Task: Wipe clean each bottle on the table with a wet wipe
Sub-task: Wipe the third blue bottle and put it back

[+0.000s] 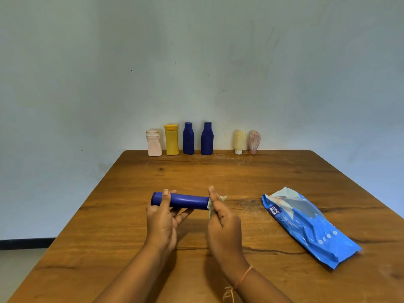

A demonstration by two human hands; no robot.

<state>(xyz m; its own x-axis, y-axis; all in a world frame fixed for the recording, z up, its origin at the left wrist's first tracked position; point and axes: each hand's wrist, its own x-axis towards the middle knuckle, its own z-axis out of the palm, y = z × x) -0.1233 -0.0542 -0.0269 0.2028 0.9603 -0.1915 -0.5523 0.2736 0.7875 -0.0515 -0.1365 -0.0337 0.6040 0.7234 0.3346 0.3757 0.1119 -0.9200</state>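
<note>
A blue bottle (pixel 185 200) is held sideways above the middle of the wooden table (pixel 131 215). My left hand (pixel 161 221) grips it near its left end, thumb on top. My right hand (pixel 223 217) pinches a crumpled white wet wipe (pixel 211 204) against the bottle's right end, which the wipe hides. Along the far edge stand a pink bottle (pixel 154 142), a yellow bottle (pixel 171 139), two dark blue bottles (pixel 188 138) (pixel 207 138), a cream tube (pixel 239 141) and a pinkish tube (pixel 254 141), both tubes cap down.
A blue pack of wet wipes (pixel 310 226) lies on the table to the right of my hands, its flap lifted. A plain wall rises right behind the far row of bottles. The floor shows past the table's left edge.
</note>
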